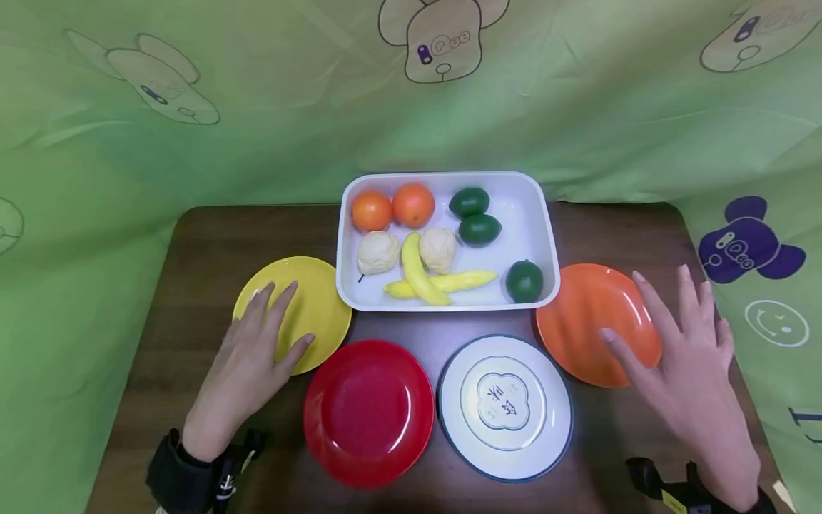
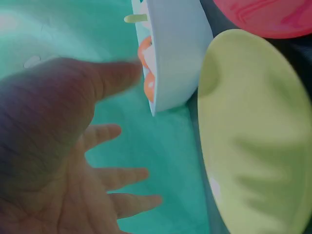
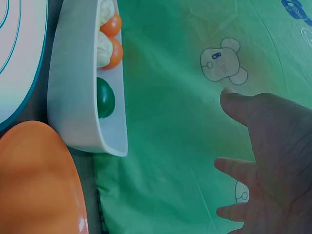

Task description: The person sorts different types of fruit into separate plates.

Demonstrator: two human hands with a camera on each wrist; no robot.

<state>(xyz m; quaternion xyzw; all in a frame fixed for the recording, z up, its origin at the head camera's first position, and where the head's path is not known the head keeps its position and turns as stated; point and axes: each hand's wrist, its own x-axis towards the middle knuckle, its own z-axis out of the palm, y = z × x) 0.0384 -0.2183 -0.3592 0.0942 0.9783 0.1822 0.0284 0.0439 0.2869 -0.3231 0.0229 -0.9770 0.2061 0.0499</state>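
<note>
My left hand (image 1: 247, 368) hovers over the yellow plate (image 1: 324, 310), its fingers spread and holding nothing. On the other side, my right hand (image 1: 687, 378) is held over the right edge of the orange plate (image 1: 584, 314), fingers apart and nothing in them. Both wrist views show a gap between hand and plate. Between the hands lie a red plate (image 1: 369, 414) and a white plate (image 1: 504, 457) with a blue rim, its marked underside apparently facing up.
A white tray (image 1: 523, 228) behind the plates holds two oranges (image 1: 414, 205), two pale roundish pieces (image 1: 377, 252), two crossed yellow bananas (image 1: 472, 280) and three green fruits (image 1: 524, 281). A green printed cloth (image 1: 289, 128) hangs behind the brown table (image 1: 193, 285).
</note>
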